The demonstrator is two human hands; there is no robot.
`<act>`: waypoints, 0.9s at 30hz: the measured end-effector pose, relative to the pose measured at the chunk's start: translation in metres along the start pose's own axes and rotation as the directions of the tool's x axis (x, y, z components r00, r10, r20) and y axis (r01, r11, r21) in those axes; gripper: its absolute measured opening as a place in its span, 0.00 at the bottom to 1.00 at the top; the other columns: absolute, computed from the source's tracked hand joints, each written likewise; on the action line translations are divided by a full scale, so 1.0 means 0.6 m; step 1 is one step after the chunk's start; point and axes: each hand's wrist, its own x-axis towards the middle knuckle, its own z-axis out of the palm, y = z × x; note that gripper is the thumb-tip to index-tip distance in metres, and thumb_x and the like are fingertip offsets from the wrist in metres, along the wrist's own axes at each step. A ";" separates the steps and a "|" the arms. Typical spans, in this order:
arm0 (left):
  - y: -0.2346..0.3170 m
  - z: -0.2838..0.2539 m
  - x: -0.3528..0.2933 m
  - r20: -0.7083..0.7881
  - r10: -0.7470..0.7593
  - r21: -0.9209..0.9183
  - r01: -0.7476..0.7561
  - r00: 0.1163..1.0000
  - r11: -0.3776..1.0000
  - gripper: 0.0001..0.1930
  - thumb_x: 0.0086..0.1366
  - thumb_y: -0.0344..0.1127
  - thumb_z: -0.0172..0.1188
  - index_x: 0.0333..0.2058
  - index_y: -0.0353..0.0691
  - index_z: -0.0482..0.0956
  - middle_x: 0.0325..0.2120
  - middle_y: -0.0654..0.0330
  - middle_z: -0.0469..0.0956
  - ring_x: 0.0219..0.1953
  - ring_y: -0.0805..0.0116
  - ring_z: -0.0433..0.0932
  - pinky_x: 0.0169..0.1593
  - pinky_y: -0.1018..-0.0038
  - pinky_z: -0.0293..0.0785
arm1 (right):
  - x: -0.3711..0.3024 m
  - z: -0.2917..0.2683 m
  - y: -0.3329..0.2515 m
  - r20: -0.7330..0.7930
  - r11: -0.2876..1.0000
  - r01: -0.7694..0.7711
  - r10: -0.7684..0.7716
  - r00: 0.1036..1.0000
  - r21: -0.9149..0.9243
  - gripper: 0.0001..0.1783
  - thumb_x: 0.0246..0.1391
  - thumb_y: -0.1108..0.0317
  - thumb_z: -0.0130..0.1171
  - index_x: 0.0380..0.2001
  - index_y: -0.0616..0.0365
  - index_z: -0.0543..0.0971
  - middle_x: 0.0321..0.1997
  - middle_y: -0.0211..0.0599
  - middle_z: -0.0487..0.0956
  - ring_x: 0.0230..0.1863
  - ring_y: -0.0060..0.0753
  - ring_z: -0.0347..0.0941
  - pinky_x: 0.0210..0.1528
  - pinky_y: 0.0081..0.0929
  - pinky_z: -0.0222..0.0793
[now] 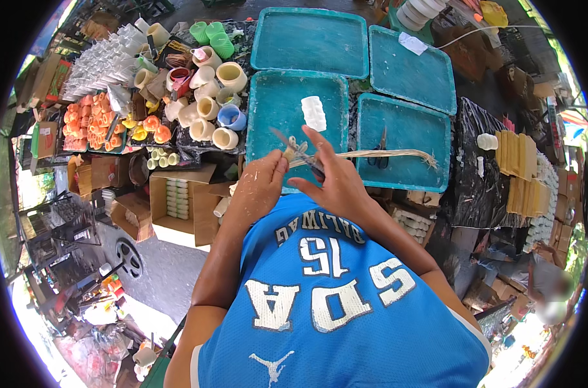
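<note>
My left hand [260, 184] is closed round a small cream-coloured piece [290, 154] whose exact kind I cannot make out. My right hand [336, 174] grips the dark handle of a knife [317, 169]; its narrow blade points up and left, across the cream piece. From between my hands a bundle of thin cream strands [388, 153], like wicks, stretches right over the neighbouring tray and ends frayed. Just beyond my fingers, a white ribbed candle [313, 113] lies in the near left teal tray [265, 97]. Scissors [380, 150] lie in the near right tray [404, 116], partly under the strands.
Two more teal trays [310, 42] lie at the back. On the left are cream cylinders [232, 76], orange candles [90, 123] and white pieces [103, 61]. Open cardboard boxes [177, 200] stand below. Yellow sheets [519, 155] are stacked on the right.
</note>
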 end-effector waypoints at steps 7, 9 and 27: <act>-0.048 0.007 -0.002 0.320 -0.004 -0.254 0.090 0.947 0.963 0.16 0.81 0.39 0.49 0.51 0.34 0.79 0.32 0.59 0.78 0.35 0.67 0.74 0.40 0.66 0.71 | 0.024 0.024 0.057 0.078 0.970 0.123 -0.142 0.987 0.211 0.17 0.63 0.62 0.69 0.50 0.59 0.82 0.32 0.45 0.80 0.33 0.53 0.81 0.39 0.40 0.76; -0.055 0.008 -0.006 0.398 -0.003 -0.331 0.147 0.917 0.932 0.16 0.82 0.41 0.48 0.56 0.37 0.79 0.31 0.69 0.72 0.33 0.78 0.67 0.36 0.76 0.66 | 0.018 0.031 0.068 0.047 0.976 0.169 -0.176 0.983 0.136 0.15 0.63 0.62 0.69 0.48 0.60 0.83 0.38 0.46 0.82 0.35 0.52 0.82 0.40 0.39 0.77; -0.038 -0.003 -0.004 0.178 0.132 -0.030 -0.129 0.975 0.991 0.14 0.78 0.38 0.54 0.45 0.30 0.79 0.32 0.43 0.83 0.34 0.41 0.80 0.38 0.56 0.73 | 0.006 0.069 0.065 0.061 0.812 -0.218 0.220 0.974 0.541 0.09 0.66 0.69 0.67 0.45 0.62 0.82 0.27 0.33 0.80 0.29 0.16 0.72 0.32 0.24 0.67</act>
